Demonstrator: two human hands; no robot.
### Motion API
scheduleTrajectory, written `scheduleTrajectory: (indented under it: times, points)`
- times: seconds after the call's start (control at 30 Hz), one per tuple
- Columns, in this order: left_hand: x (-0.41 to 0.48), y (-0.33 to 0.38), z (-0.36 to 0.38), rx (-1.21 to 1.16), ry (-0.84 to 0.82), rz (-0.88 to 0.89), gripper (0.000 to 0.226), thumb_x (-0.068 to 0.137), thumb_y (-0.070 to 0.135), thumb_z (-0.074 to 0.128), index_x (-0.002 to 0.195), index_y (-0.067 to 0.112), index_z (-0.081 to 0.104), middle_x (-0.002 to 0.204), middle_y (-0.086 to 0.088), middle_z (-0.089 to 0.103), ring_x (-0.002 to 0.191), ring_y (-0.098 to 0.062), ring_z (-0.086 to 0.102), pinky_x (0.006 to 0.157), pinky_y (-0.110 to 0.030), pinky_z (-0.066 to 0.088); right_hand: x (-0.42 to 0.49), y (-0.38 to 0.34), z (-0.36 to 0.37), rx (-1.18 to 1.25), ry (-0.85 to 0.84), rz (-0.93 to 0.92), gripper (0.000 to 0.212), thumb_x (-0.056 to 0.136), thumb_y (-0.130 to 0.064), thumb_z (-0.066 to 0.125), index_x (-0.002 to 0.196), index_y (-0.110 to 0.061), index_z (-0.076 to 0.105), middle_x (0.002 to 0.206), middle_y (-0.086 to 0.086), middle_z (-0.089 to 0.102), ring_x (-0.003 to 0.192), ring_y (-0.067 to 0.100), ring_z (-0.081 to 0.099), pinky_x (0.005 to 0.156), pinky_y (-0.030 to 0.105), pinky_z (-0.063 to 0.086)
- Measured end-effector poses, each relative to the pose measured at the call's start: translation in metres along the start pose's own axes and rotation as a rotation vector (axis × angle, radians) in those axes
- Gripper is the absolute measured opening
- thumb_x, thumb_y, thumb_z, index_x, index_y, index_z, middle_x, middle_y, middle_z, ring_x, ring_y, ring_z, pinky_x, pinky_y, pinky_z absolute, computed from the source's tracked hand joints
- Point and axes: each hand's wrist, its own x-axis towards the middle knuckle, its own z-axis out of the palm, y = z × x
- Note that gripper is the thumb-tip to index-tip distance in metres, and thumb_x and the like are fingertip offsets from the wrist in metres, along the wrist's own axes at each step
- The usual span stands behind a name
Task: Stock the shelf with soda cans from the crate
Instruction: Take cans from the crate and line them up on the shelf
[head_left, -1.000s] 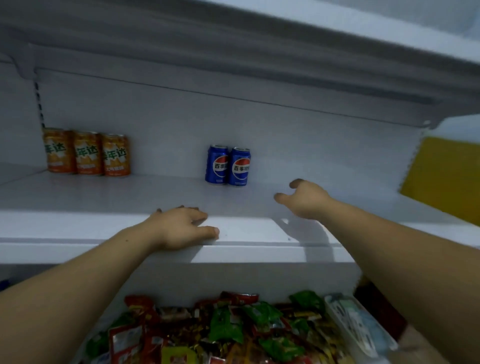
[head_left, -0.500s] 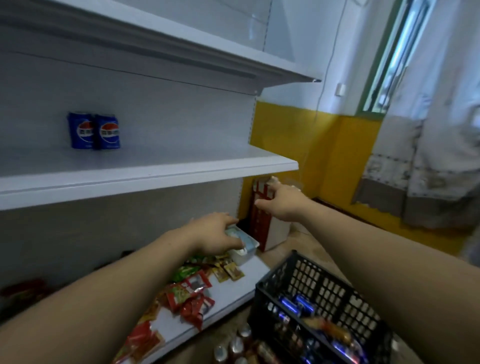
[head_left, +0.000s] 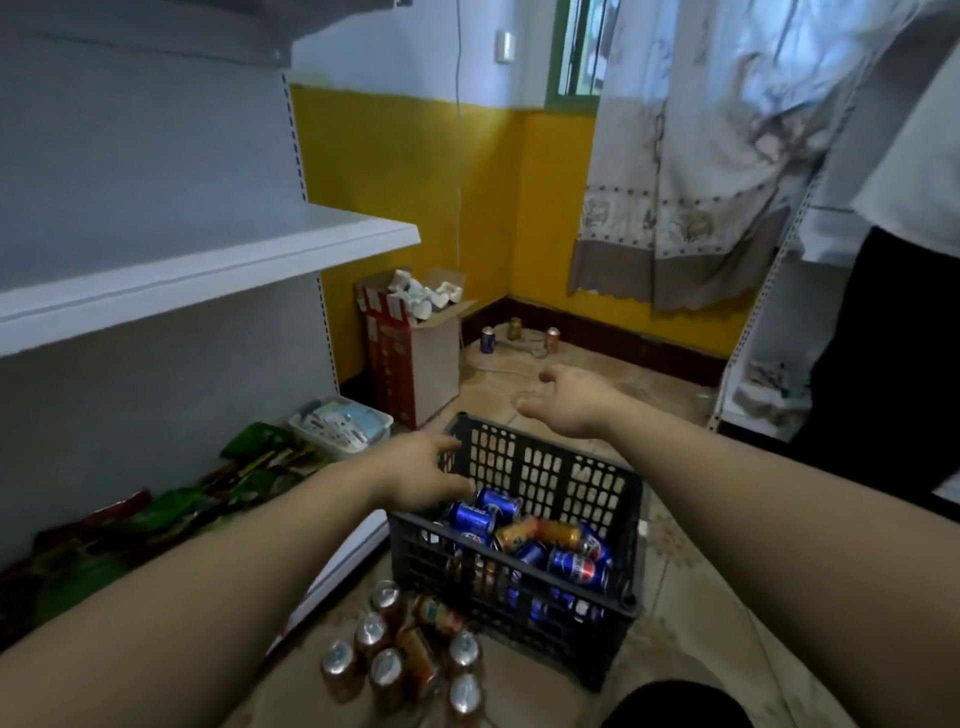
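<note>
One white shelf (head_left: 208, 260) juts out above and to the left of the black crate (head_left: 545, 467). It is the surface the cans are bound for, and it sits high enough that each load has to be lifted up from floor level. Low and left of the crate, snack packets (head_left: 156, 509) lie on a bottom board, with a plastic tub (head_left: 340, 426) just left of the crate's far corner. In front of the crate's near left corner a cluster of upright cans (head_left: 384, 649) stands on the floor, tops showing, seemingly parked within easy reach. Beyond the crate's far left corner stands an open cardboard box (head_left: 415, 353). The left hand (head_left: 421, 478) hangs over the crate's left rim, fingers loosely spread and holding nothing, aimed at the blue cans (head_left: 472, 519) lying on their sides just inside; I judge it is about to take one. Those cans lie jumbled in the crate, an orange can (head_left: 540, 532) across the middle, so a grip from above around the barrel looks the natural choice. The right hand (head_left: 571, 405) hovers over the crate's far rim, fingers wide and empty, probably placed to drop for a second can. Far beyond the crate to its right hangs a curtain (head_left: 701, 182), and a person (head_left: 883, 389) in dark and white clothing stands to the crate's right
</note>
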Motion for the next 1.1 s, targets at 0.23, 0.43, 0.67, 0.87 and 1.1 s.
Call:
scheduleTrajectory:
  times: [0.23,0.43,0.67,0.87,1.1]
  points:
    - [0.124,-0.011,0.071,-0.046,-0.218,-0.031,0.068,0.081,0.049,0.064,0.141,0.026,0.042,0.137,-0.001,0.052,0.115,-0.017,0.053,0.097,-0.030,0.043,0.080,0.091,0.063,0.060,-0.150,0.197,0.063,0.092,-0.045,0.058,0.144,-0.014,0.038,0.139,0.010,0.050,0.122,0.025,0.051,0.091,0.033,0.042]
    - [0.241,-0.037,0.159,-0.086,-0.412,-0.071,0.047,0.083,0.044,0.065,0.127,0.031,0.053,0.114,0.004,0.060,0.100,-0.014,0.058,0.088,-0.030,0.048,0.164,0.178,0.160,0.042,-0.381,0.299,0.073,0.093,-0.052,0.052,0.149,-0.013,0.028,0.149,0.010,0.039,0.129,0.027,0.045,0.100,0.034,0.041]
    - [0.349,-0.069,0.265,-0.071,-0.598,-0.052,0.080,0.080,0.052,0.065,0.147,0.024,0.031,0.148,0.000,0.039,0.128,-0.021,0.044,0.102,-0.033,0.040,0.222,0.264,0.300,0.005,-0.528,0.404,0.063,0.087,-0.042,0.064,0.140,-0.018,0.039,0.127,0.010,0.055,0.108,0.022,0.055,0.081,0.025,0.042]
    - [0.382,-0.095,0.297,-0.044,-0.645,-0.036,0.080,0.081,0.047,0.067,0.147,0.021,0.030,0.149,-0.001,0.038,0.130,-0.021,0.042,0.106,-0.035,0.038,0.236,0.300,0.373,-0.309,-0.707,0.310,0.090,0.080,-0.045,0.070,0.149,-0.022,0.017,0.146,0.017,0.035,0.130,0.037,0.039,0.107,0.047,0.036]
    - [0.349,-0.095,0.258,-0.104,-0.557,-0.037,0.067,0.084,0.037,0.068,0.142,0.020,0.039,0.140,0.000,0.048,0.123,-0.018,0.048,0.092,-0.023,0.036,0.221,0.271,0.341,-0.072,-0.521,0.215,0.089,0.071,-0.043,0.077,0.144,-0.034,0.027,0.131,0.002,0.050,0.112,0.021,0.054,0.092,0.034,0.048]
